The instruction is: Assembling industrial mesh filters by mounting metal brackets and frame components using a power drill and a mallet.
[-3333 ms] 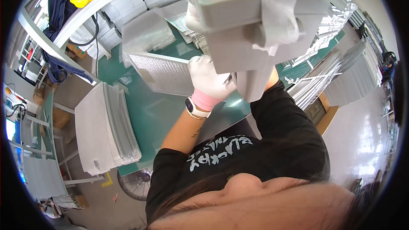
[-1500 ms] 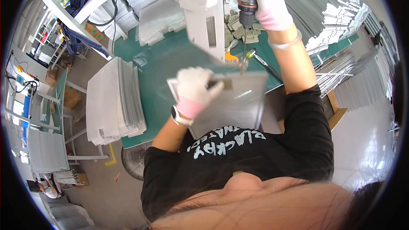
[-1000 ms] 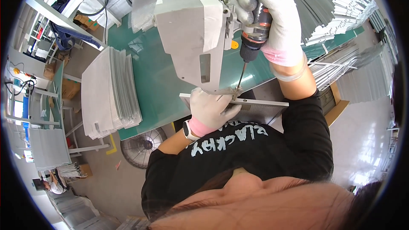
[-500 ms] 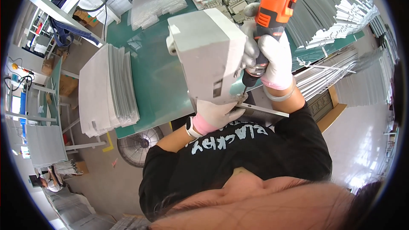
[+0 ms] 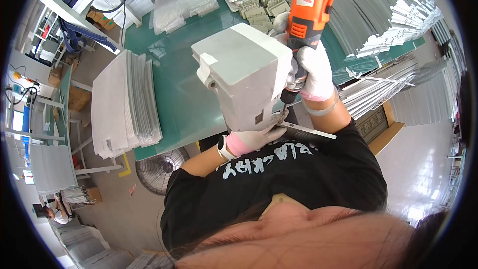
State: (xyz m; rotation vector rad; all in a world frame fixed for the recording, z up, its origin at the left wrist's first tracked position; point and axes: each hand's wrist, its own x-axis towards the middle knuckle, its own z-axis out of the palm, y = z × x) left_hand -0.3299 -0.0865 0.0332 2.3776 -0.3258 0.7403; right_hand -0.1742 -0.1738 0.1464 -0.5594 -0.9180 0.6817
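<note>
My right hand (image 5: 317, 72), in a grey-white glove, is closed round an orange and black cordless drill (image 5: 307, 12) held upright with its bit pointing down. The tip of the bit meets the end of a light metal edge strip on a dark perforated panel (image 5: 306, 134). My gloved left hand (image 5: 249, 141) grips that same end of the panel, its fingertips close to the bit. Whether a screw sits under the bit I cannot make out. A pale grey box-shaped housing (image 5: 241, 65) stands just in front, hiding part of my left hand.
On the green table (image 5: 186, 104) are a stack of perforated sheets (image 5: 119, 104) at left, more sheets (image 5: 181, 2) behind, and small beige parts (image 5: 259, 15). Long white strips (image 5: 398, 25) lie at right. A floor fan (image 5: 162, 169) stands below the table edge.
The drill and my right hand have shifted slightly left and down. The grey housing appears lower and more tilted in view. My left hand keeps its place on the panel.
</note>
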